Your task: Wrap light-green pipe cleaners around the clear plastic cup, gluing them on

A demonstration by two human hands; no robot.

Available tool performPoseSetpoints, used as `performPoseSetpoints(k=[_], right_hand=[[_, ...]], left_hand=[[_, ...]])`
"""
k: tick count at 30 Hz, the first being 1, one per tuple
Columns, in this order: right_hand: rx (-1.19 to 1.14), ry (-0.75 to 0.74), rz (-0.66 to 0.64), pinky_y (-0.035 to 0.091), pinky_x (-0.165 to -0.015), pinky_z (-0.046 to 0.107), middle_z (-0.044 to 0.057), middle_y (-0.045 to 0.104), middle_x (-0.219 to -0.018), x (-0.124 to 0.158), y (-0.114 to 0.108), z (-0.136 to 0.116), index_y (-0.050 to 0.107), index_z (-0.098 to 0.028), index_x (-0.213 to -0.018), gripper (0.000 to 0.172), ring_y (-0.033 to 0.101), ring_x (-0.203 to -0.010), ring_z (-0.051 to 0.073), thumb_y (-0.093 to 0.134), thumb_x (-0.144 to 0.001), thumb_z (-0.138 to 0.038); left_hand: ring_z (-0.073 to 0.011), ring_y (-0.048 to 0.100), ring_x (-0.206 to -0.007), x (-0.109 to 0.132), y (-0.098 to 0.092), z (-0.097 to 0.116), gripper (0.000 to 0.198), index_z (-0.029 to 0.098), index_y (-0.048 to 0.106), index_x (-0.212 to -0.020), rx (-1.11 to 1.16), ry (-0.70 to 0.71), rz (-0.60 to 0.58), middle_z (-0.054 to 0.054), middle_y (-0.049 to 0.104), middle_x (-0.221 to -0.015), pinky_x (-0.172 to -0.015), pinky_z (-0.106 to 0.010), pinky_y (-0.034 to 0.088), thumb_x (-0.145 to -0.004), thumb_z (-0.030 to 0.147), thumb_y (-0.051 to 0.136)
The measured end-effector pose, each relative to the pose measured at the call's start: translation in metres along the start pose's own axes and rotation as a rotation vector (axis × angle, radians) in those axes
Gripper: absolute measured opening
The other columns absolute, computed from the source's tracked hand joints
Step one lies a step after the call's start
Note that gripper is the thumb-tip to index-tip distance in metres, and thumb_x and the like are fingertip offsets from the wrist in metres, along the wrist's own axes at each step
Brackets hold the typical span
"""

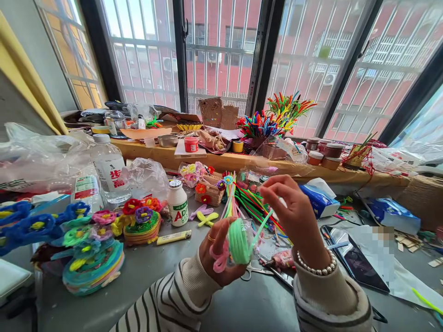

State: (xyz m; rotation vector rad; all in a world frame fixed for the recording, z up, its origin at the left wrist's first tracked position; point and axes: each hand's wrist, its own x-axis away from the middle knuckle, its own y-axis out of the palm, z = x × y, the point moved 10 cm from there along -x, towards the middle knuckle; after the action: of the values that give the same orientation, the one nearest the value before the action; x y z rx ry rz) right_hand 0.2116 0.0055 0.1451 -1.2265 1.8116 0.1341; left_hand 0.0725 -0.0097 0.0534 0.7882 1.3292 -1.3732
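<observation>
A soft green coil (238, 240) is gripped in the left hand's (206, 259) fingers, near centre above the tabletop (138, 281); the right hand's (293, 207) fingers pinch its strand (262, 227). Probably light and squashable, best held by its sides. Scissors (258, 270) lie just beyond; a bottle (177, 204) stands left.

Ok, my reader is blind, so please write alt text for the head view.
The left hand holds a green coil, the right hand raised at its strand. Around them, fuzzy flowers and bottles crowd a grey table.
</observation>
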Motion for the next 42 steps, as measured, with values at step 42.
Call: performPoseSetpoints(k=[42], right_hand=[[0.0,0.117,0.004,0.023,-0.043,0.021,-0.006,0.027,-0.049,0.009,0.001,0.002,0.031,-0.02,-0.054,0.035,0.026,-0.045,0.007,0.036,-0.085,-0.035]], left_hand=[[-0.024,0.051,-0.098,0.005,-0.022,-0.051,0.099,0.025,0.005,-0.135,0.153,-0.451,0.174,-0.011,0.047,-0.109,-0.084,-0.045,0.044,-0.057,0.02,0.067]])
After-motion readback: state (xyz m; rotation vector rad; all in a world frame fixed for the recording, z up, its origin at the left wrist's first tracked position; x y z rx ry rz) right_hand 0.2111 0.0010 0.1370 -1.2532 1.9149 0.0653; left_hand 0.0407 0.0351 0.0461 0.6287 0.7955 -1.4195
